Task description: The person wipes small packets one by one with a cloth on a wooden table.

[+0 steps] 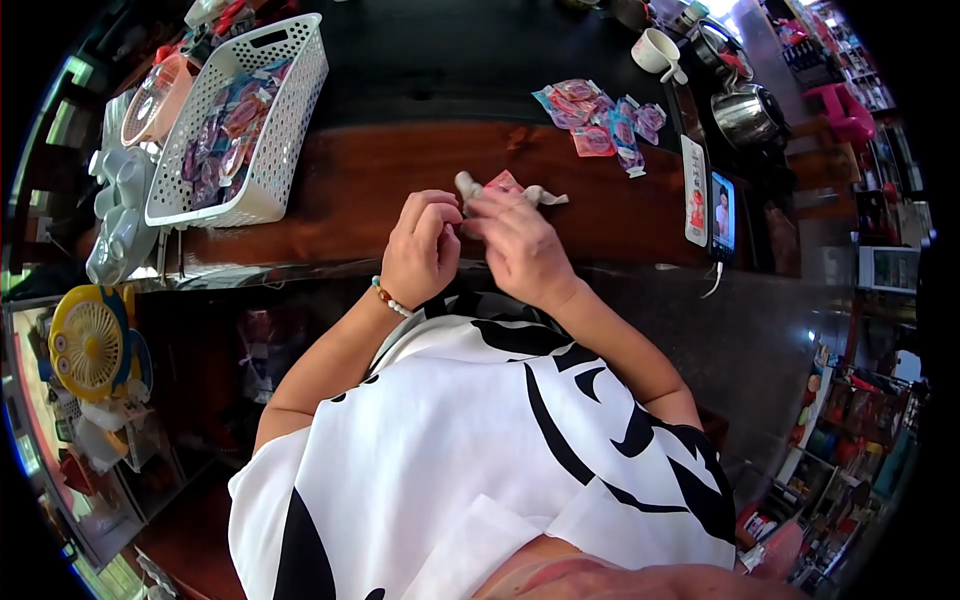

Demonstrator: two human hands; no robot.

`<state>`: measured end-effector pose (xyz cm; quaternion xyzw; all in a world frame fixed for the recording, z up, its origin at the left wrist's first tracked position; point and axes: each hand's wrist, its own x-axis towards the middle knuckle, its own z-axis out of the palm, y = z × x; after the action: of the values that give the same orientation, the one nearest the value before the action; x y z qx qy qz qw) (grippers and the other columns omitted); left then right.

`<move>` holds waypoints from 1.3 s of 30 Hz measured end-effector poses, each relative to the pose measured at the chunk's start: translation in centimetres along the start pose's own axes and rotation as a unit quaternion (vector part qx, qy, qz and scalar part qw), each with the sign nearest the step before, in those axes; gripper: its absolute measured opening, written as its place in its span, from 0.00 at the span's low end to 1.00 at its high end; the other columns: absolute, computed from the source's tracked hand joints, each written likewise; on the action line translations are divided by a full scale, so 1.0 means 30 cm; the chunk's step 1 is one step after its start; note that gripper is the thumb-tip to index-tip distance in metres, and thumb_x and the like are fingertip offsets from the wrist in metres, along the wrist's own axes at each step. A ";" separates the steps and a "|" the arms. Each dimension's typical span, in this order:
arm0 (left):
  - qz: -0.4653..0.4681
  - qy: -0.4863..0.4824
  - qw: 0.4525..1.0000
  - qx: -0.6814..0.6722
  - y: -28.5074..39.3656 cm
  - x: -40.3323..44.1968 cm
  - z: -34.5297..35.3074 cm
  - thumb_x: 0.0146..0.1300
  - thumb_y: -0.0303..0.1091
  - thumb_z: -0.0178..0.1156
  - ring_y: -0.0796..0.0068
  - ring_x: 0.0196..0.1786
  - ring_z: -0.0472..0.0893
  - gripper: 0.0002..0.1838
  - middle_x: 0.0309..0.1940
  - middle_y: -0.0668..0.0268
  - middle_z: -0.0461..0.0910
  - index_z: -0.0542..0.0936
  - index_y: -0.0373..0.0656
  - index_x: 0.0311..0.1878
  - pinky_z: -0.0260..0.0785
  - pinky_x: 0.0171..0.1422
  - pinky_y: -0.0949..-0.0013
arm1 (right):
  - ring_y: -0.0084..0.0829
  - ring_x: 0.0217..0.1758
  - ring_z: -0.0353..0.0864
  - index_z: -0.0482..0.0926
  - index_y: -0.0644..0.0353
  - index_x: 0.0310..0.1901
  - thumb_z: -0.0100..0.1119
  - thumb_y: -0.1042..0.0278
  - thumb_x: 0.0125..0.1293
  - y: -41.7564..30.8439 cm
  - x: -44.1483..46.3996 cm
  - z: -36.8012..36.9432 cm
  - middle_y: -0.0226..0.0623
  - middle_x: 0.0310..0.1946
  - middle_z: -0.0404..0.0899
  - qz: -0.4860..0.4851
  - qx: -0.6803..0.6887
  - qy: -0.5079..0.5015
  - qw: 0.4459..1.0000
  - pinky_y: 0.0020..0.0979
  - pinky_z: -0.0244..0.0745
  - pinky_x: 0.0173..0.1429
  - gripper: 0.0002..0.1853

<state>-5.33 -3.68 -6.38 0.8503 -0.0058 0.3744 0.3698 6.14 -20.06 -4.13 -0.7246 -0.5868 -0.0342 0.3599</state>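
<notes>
My left hand (422,248), with a beaded bracelet on its wrist, hovers at the table's front edge, fingers curled in and pressed together. What they pinch, if anything, is hidden. Close beside it is my right hand (520,248), back upward and fingers smeared by motion, so its grip does not show. Just beyond the fingers lies a whitish, twisted, cloth-like piece (545,196), partly covered by the right hand. A small pink packet (505,182) shows next to it. Farther right rests a pile of pink, blue and purple packets (592,112).
A white perforated basket (300,110) holding many similar packets stands on the left, beside a pink basket (160,100). To the right are a lit phone (722,215) with a cable, a long white box (693,190), a white cup (655,52) and a metal pot (748,116).
</notes>
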 end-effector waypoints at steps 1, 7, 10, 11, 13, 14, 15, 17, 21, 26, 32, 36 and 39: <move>-0.002 0.003 1.000 0.000 -0.001 -0.002 0.001 0.55 0.11 0.59 0.49 0.49 0.82 0.17 0.49 0.54 0.81 0.77 0.38 0.47 0.80 0.49 0.57 | 0.50 0.72 0.81 0.88 0.64 0.49 0.60 0.82 0.62 -0.008 -0.005 0.003 0.46 0.60 0.87 -0.001 0.007 -0.009 1.000 0.52 0.72 0.78 0.14; 0.000 0.007 1.000 0.015 -0.004 -0.002 0.001 0.56 0.12 0.59 0.50 0.48 0.83 0.17 0.49 0.54 0.81 0.78 0.38 0.47 0.80 0.48 0.58 | 0.45 0.74 0.80 0.90 0.59 0.51 0.62 0.77 0.66 0.063 -0.037 -0.036 0.41 0.63 0.87 0.020 -0.037 0.015 0.999 0.52 0.67 0.82 0.14; -0.021 -0.008 1.000 0.021 -0.001 -0.005 0.001 0.56 0.12 0.60 0.51 0.48 0.83 0.17 0.49 0.55 0.81 0.78 0.39 0.47 0.81 0.48 0.58 | 0.50 0.73 0.81 0.89 0.59 0.53 0.61 0.76 0.68 0.096 -0.063 -0.047 0.44 0.63 0.88 0.067 -0.066 0.043 0.995 0.54 0.67 0.82 0.14; -0.021 -0.009 1.000 0.022 0.001 -0.004 0.001 0.56 0.12 0.60 0.51 0.48 0.83 0.17 0.49 0.55 0.81 0.78 0.39 0.47 0.81 0.48 0.58 | 0.50 0.73 0.81 0.89 0.60 0.53 0.61 0.76 0.68 0.097 -0.071 -0.052 0.45 0.62 0.88 0.081 -0.071 0.049 0.993 0.54 0.67 0.82 0.14; -0.028 -0.014 0.999 0.025 0.007 0.000 0.003 0.56 0.13 0.61 0.52 0.48 0.83 0.16 0.47 0.57 0.82 0.79 0.39 0.46 0.81 0.47 0.58 | 0.51 0.73 0.81 0.89 0.60 0.53 0.61 0.77 0.68 0.087 -0.080 -0.057 0.46 0.62 0.87 0.097 -0.077 0.056 0.991 0.54 0.67 0.82 0.14; -0.027 -0.015 0.999 0.023 0.007 -0.001 0.004 0.56 0.13 0.61 0.52 0.48 0.83 0.16 0.47 0.57 0.82 0.79 0.39 0.46 0.81 0.47 0.58 | 0.51 0.72 0.81 0.88 0.61 0.53 0.61 0.77 0.68 0.081 -0.083 -0.056 0.47 0.61 0.87 0.095 -0.068 0.056 0.992 0.54 0.68 0.82 0.14; -0.031 -0.032 0.998 0.032 0.005 -0.002 0.002 0.57 0.15 0.63 0.52 0.49 0.84 0.15 0.47 0.56 0.83 0.79 0.39 0.46 0.81 0.51 0.58 | 0.52 0.71 0.81 0.88 0.61 0.53 0.61 0.77 0.67 0.072 -0.086 -0.054 0.48 0.60 0.87 0.093 -0.060 0.056 0.992 0.54 0.68 0.82 0.14; -0.032 -0.050 0.997 0.039 0.003 0.003 0.006 0.58 0.16 0.65 0.52 0.50 0.84 0.14 0.48 0.55 0.84 0.80 0.39 0.46 0.81 0.54 0.58 | 0.51 0.70 0.82 0.89 0.62 0.50 0.61 0.79 0.64 0.052 -0.089 -0.049 0.47 0.58 0.88 0.055 -0.050 0.052 0.996 0.53 0.69 0.81 0.14; -0.011 -0.055 0.996 0.064 0.001 0.012 0.015 0.57 0.19 0.69 0.53 0.51 0.84 0.15 0.47 0.58 0.85 0.83 0.40 0.48 0.81 0.55 0.58 | 0.49 0.68 0.83 0.91 0.62 0.46 0.62 0.80 0.62 0.034 -0.090 -0.047 0.43 0.55 0.89 0.025 -0.037 0.031 0.998 0.52 0.72 0.78 0.12; -0.020 -0.068 0.993 0.096 0.017 0.035 0.016 0.58 0.25 0.74 0.54 0.54 0.83 0.19 0.48 0.59 0.86 0.85 0.40 0.53 0.80 0.58 0.57 | 0.49 0.65 0.84 0.90 0.61 0.46 0.62 0.80 0.63 0.093 -0.075 -0.048 0.42 0.53 0.89 0.020 -0.014 0.053 0.998 0.51 0.75 0.74 0.12; -0.049 -0.120 0.981 0.143 0.029 0.098 0.016 0.57 0.36 0.78 0.56 0.57 0.81 0.21 0.47 0.61 0.86 0.88 0.42 0.54 0.78 0.61 0.56 | 0.48 0.65 0.85 0.88 0.56 0.49 0.64 0.77 0.65 0.155 -0.099 -0.114 0.40 0.56 0.89 0.093 -0.104 0.078 0.987 0.51 0.74 0.74 0.12; -0.091 -0.198 0.959 0.180 0.040 0.153 0.021 0.60 0.40 0.76 0.56 0.52 0.84 0.15 0.44 0.61 0.86 0.89 0.43 0.47 0.80 0.56 0.54 | 0.48 0.65 0.85 0.88 0.58 0.50 0.64 0.76 0.66 0.217 -0.150 -0.174 0.42 0.56 0.89 0.115 -0.085 0.108 0.984 0.49 0.76 0.73 0.12; -0.055 -0.258 0.935 0.239 0.046 0.158 0.056 0.67 0.37 0.68 0.54 0.44 0.87 0.09 0.39 0.58 0.84 0.85 0.42 0.40 0.81 0.50 0.54 | 0.49 0.63 0.86 0.88 0.60 0.50 0.64 0.77 0.66 0.240 -0.184 -0.195 0.42 0.56 0.89 0.124 -0.083 0.120 0.982 0.48 0.78 0.72 0.12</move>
<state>-1.24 -4.49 -3.22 0.9799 0.0358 0.1117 0.1616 12.91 -28.30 -5.89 -0.8095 -0.4402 -0.1244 0.3680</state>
